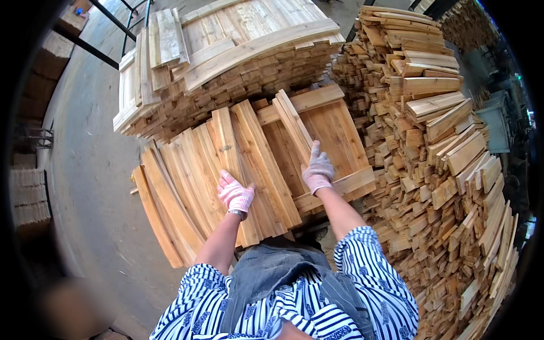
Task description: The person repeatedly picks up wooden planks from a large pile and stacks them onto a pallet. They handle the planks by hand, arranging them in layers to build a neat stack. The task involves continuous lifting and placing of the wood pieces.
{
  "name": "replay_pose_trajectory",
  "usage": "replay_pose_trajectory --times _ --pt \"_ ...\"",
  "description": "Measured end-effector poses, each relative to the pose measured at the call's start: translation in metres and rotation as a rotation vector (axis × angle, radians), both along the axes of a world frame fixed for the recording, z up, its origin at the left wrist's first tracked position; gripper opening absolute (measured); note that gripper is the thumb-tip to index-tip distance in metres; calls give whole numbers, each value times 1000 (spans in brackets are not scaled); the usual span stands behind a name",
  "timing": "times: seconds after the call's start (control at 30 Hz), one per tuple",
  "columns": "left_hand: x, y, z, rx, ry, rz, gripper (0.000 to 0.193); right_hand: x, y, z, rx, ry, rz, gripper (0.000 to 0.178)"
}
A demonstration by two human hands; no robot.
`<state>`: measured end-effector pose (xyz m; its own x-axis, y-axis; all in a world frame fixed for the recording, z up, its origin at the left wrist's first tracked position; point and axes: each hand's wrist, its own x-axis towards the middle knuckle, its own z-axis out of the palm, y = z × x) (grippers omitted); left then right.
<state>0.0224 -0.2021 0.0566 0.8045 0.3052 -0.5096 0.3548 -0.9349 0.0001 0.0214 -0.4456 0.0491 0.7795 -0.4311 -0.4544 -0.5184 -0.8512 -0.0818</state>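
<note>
My left hand (236,193), in a pinkish knit glove, lies across a wooden plank (226,139), its fingers over one edge and its thumb toward the other. That plank rests on a row of side-by-side planks (187,164). My right hand (319,171), in a pale, soiled glove, grips the near end of a narrow board (293,120). This board slants away from me over a slatted wooden panel (335,133). One crosspiece (306,103) runs along the panel's far side and another (354,186) along its near side. My palms hide the undersides of both grips.
Beyond the planks stands a tall stack of boards with pale panels (249,34) on top. A big heap of short boards (419,187) rises close on my right. Concrete floor (90,170) stretches along the left. Dark metal rails (107,17) cross the far left.
</note>
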Motion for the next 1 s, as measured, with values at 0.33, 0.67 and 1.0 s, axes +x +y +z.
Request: replay_pose_trajectory --times 0.33,0.67,1.0 --pt "1 14 -30 -2 -10 -135 117 6 -26 -82 1444 -182 -398 105" --pt "1 17 -33 -13 14 -99 118 11 44 -26 475 -155 48 107" --pt "2 16 -28 -3 -17 -89 119 8 0 -59 279 -62 89 110"
